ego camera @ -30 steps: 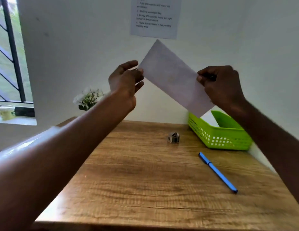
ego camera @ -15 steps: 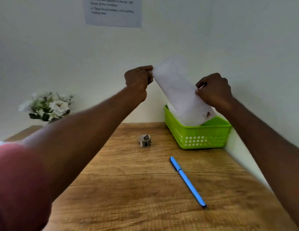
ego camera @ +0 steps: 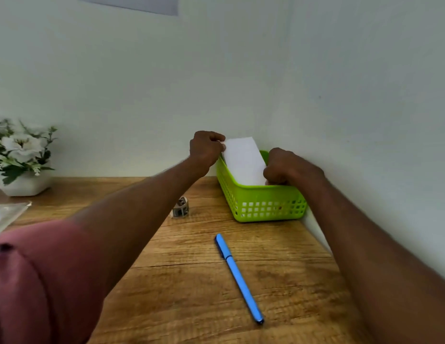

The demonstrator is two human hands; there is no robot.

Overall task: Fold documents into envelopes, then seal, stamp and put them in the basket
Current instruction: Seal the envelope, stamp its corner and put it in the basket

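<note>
Envelope (ego camera: 243, 162) now lowered into the basket (ego camera: 266, 202)

Held high a second ago, it dips inside; left hand (ego camera: 206, 148) and right hand (ego camera: 286, 167) fingers still pinch its ends, release remaining.

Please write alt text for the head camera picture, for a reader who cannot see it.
Two hands, the left hand and the right hand, hold a white envelope by its ends, tilted, its lower end inside a green basket on a wooden table. A blue pen lies nearer.
</note>
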